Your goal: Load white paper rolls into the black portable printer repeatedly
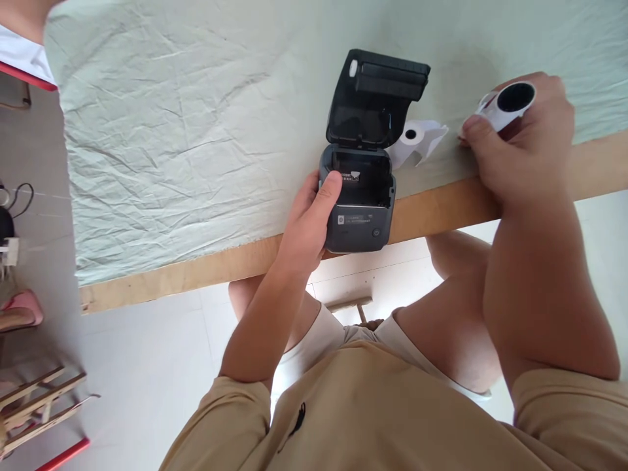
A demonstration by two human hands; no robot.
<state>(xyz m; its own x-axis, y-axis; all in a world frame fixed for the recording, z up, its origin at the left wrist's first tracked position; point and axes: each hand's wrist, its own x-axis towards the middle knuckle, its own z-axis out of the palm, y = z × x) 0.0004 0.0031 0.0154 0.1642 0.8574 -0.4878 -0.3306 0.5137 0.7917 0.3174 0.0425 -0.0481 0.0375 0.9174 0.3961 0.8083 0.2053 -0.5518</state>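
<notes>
A dark grey portable label printer (360,226) is in my left hand (311,219), held at its left side with the thumb over the rim. Its black lid (375,98) is raised, and no roll shows in the bay. My right hand (527,140) is closed around a white paper roll (507,111) with a wide dark core, thumb on the paper's end. Between the hands, partly behind the printer, a smaller white paper roll (415,140) rests on the cloth with a loose strip of paper curling to the right.
A wrinkled pale green cloth (196,131) covers the table, whose wooden front edge (196,271) runs below my hands. At the upper left another person's arm (29,16) shows. A wooden rack (42,405), a pink shoe (22,311) and cables (19,199) are at the left.
</notes>
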